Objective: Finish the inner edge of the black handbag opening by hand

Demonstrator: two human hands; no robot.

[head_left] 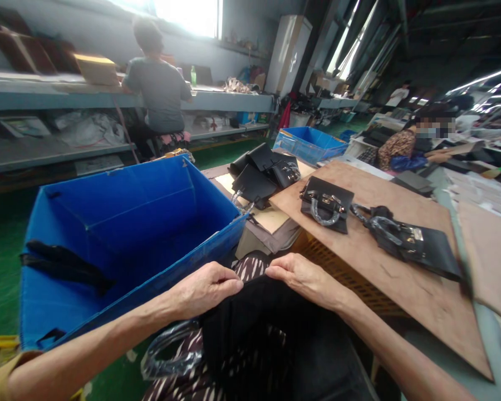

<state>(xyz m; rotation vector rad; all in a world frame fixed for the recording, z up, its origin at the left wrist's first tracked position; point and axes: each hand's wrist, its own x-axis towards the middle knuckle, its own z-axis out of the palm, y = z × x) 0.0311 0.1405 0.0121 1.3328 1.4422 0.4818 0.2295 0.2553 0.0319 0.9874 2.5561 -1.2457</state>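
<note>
A black bag (284, 334) lies over the lap, its upper edge pinched between thumb and fingers of both hands. My left hand (211, 287) grips that edge on the left, beside the blue bin. On the right, my right hand (303, 275) holds the same edge, a short gap from the left one. A plastic-wrapped handle (173, 351) sticks out at the bag's left side. On the wooden board (376, 200) rest a small black handbag (328, 203) and a longer black bag (430, 248), both with wrapped handles.
A large blue bin (129, 211) stands at the left, with a black strap over its side. Beyond the lap, several black bags (263, 172) are piled. Another blue bin (311, 143) is farther back. One person (156, 83) sits at a bench; another (401, 147) works at the right.
</note>
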